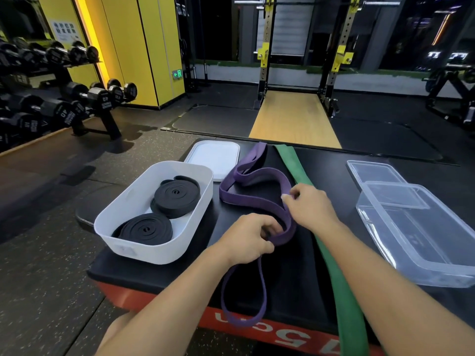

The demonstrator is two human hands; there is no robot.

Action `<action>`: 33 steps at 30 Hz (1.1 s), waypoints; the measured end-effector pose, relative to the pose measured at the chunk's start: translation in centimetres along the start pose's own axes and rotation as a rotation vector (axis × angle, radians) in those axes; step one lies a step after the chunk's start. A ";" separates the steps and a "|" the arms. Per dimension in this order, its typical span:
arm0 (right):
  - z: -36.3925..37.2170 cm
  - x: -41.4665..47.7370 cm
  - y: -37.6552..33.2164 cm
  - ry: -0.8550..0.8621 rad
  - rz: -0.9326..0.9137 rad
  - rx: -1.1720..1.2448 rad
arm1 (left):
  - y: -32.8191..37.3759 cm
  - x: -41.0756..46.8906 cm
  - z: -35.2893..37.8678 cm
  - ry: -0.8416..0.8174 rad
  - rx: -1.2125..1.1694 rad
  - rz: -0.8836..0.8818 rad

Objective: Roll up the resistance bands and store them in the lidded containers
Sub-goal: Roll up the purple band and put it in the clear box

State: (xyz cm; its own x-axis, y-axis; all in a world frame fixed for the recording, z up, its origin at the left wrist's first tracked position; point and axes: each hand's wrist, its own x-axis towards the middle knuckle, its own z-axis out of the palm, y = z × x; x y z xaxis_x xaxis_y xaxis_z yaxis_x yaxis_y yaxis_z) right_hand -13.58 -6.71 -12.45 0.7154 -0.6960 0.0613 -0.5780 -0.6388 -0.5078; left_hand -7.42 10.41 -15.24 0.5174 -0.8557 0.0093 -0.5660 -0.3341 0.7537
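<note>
A purple resistance band (232, 194) lies in loose loops on the black platform (277, 273), and one loop hangs over the front edge. My left hand (248, 238) grips the band near the middle. My right hand (308, 208) pinches the same band a little farther back. A long green band (336, 283) runs from the far edge to the near edge, passing under my right forearm. Two rolled black bands (177, 195) sit in the white container (154, 249) at the left. A clear container (424, 242) holding nothing stands at the right.
A white lid (213, 156) lies behind the white container, and a clear lid (375, 172) lies behind the clear one. A dumbbell rack (64, 104) stands at the left. Squat racks (300, 60) and a wooden lifting strip are beyond the platform.
</note>
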 end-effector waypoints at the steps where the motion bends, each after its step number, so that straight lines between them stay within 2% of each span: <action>1: 0.7 0.6 0.1 0.008 -0.016 -0.063 | 0.1 0.0 -0.2 -0.006 0.023 0.013; 4: 2.7 1.6 0.4 0.034 0.017 -0.180 | 0.5 0.1 -1.5 -0.003 0.162 0.056; 7: 2.8 2.5 0.4 0.041 0.121 -0.119 | 0.5 0.9 -2.8 0.035 0.288 0.086; 9: 2.3 2.9 0.1 0.021 0.163 -0.088 | 0.0 1.3 -3.1 0.036 0.264 0.050; 12: 2.1 2.9 -0.9 -0.015 0.141 -0.163 | -1.2 1.2 -2.5 0.040 0.165 0.008; 16: 1.8 3.3 -1.1 0.076 0.049 -0.179 | -2.1 1.3 -2.1 0.081 0.068 0.001; 18: 2.2 3.7 0.1 0.123 0.099 0.120 | -2.3 1.4 -2.0 0.078 0.052 0.007; 21: 2.5 4.4 1.7 0.204 0.407 0.950 | -2.5 1.5 -2.0 0.076 0.022 0.003; 22: 2.7 4.7 2.3 0.222 0.488 1.102 | -2.6 1.6 -2.0 0.076 0.017 0.000; 23: 2.7 4.9 2.4 0.244 0.534 1.116 | -2.6 1.6 -2.0 0.077 0.016 -0.004; 25: 2.1 4.8 1.6 0.230 0.508 0.917 | -2.6 1.6 -2.0 0.072 0.025 -0.009; 28: 1.5 3.2 0.2 0.134 0.306 0.504 | -2.6 1.6 -1.8 0.076 0.033 -0.007; 30: 1.5 3.1 0.0 0.065 0.213 0.364 | -2.5 1.6 -1.8 0.079 0.027 -0.013; 33: 1.9 3.4 0.3 -0.014 0.207 0.306 | -2.4 1.6 -1.7 0.071 0.029 -0.022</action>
State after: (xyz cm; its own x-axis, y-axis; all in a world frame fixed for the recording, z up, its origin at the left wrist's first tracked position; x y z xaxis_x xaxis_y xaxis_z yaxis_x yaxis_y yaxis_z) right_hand -10.53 -8.67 -13.98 0.6024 -0.7942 -0.0800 -0.5684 -0.3564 -0.7416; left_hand -4.12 10.57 -15.93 0.5734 -0.8183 0.0407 -0.5719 -0.3641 0.7351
